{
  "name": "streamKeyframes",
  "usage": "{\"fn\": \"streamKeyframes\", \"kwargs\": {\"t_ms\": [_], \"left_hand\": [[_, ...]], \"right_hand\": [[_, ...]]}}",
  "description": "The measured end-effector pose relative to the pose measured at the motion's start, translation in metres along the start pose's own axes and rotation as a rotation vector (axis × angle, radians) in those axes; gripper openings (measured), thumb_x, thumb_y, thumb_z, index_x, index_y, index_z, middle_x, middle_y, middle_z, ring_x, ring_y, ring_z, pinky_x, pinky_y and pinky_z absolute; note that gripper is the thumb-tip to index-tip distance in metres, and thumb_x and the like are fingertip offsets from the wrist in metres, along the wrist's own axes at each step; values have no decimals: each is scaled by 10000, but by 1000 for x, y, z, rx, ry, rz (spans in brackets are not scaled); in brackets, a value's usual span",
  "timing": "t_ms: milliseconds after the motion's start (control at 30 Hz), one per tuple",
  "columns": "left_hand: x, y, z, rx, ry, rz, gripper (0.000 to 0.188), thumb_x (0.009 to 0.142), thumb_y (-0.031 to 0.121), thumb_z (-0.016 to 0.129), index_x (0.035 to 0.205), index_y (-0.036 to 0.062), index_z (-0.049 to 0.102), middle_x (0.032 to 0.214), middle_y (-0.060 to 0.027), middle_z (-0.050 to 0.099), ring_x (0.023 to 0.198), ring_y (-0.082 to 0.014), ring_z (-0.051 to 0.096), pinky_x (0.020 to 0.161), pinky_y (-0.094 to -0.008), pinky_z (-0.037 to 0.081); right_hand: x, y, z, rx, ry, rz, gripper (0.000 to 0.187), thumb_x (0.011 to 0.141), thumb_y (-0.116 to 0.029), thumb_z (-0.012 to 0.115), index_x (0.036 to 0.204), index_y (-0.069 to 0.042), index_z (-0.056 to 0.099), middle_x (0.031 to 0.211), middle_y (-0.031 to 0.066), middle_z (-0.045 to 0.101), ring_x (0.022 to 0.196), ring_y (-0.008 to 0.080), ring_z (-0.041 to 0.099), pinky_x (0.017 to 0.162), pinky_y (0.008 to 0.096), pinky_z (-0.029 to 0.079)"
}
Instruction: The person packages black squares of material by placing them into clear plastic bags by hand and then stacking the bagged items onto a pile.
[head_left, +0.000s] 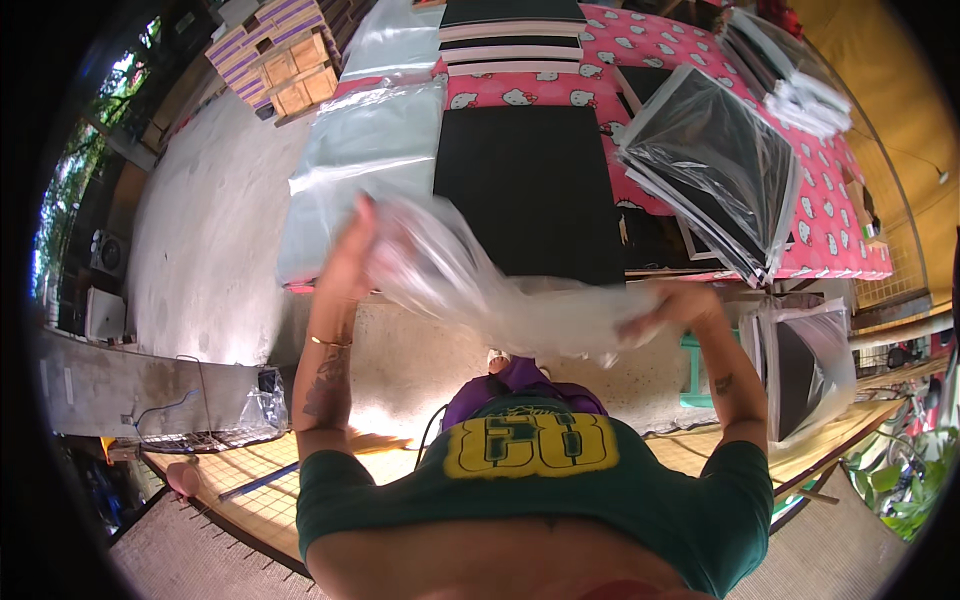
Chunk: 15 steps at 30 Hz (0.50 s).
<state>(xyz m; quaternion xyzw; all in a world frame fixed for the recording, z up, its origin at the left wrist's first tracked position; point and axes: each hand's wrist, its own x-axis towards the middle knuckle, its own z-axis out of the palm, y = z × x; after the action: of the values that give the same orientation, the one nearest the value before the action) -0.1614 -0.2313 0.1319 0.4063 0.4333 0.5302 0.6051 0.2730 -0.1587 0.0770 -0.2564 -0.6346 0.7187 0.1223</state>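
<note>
A crumpled clear plastic bag (480,275) is stretched in the air between my two hands, in front of the table. My left hand (352,245) holds its left end, with some of the fingers hidden by the film. At the other end, my right hand (682,305) grips the bag's right edge. Just beyond the bag lies a flat black panel (525,185) on the table. To its left is a spread of pale clear plastic sheets (375,135), close to my left hand.
A pink patterned cloth covers the table (840,220). Plastic-wrapped black panels (715,165) are piled at the right, and a stack of panels (512,40) sits at the far side. Wrapped panels (805,370) stand below the table's right end near a green stool (692,370). Boxes (295,75) are stacked far left.
</note>
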Motion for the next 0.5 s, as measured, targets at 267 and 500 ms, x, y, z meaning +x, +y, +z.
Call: {"fn": "streamKeyframes", "kwargs": {"t_ms": [267,500], "left_hand": [[-3,-29,0,-284,-124,59,298,892,336,558,820,51,608,751,-60,628,756,-196,623,667,-341,498],[-26,-74,7,887,-739,-156,380,846,309,606,1093,20,613,952,-63,654,762,-110,591,665,-240,454]], "right_hand": [[-10,93,-40,-152,-72,226,413,844,-436,581,957,-39,578,691,10,557,638,126,531,589,289,434],[-6,95,-28,421,672,-148,421,825,-319,618,1094,-2,550,770,58,590,783,190,573,775,318,496]]}}
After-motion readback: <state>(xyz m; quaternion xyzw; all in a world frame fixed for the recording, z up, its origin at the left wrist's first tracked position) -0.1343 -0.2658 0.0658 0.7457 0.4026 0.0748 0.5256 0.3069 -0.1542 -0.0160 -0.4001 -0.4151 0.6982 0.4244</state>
